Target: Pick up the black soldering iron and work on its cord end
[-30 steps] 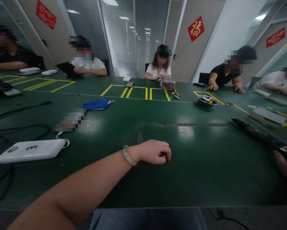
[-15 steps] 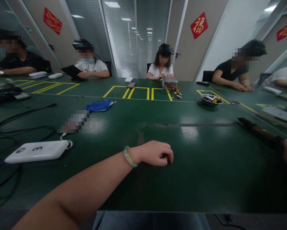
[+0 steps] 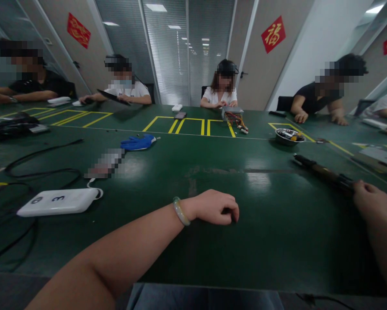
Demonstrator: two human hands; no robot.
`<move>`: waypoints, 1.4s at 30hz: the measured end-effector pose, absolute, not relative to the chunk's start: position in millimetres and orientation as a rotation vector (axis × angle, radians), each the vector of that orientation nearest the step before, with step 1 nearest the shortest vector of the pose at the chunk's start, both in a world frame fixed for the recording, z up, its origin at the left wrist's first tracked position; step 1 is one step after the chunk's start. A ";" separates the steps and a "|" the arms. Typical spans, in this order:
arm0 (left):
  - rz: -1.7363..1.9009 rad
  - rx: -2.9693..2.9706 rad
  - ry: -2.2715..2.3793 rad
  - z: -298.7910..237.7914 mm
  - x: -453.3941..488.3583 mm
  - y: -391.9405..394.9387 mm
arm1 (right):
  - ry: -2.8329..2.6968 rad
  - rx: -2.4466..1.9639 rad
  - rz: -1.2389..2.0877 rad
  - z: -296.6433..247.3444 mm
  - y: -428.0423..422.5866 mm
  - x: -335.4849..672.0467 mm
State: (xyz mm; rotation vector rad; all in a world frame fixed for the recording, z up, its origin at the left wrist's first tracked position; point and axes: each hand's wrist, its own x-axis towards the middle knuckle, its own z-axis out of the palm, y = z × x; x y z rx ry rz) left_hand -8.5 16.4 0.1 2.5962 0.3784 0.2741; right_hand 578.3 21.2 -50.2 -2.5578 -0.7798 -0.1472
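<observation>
Change: my right hand is now well inside the view; a second ago only its edge showed at the right border.
Tool: the long dark tool has swung in toward the table's middle and lies low over the green table, tip pointing away from me, short of the metal bowl.
Right hand: fingers closed round the tool's near end, so I judge the grip firm enough to steer it.
Left hand: my left hand is a loose fist resting on the table, nothing visible inside, unmoved since before.
Wrist: pale bracelet.
Nearby: white power bank marked 3, blue glove, both well apart from my hands.
</observation>
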 end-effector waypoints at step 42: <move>0.880 2.817 1.276 -0.2 -14.8 29.8 | -2.413 -1.867 0.389 14.5 12.7 230.7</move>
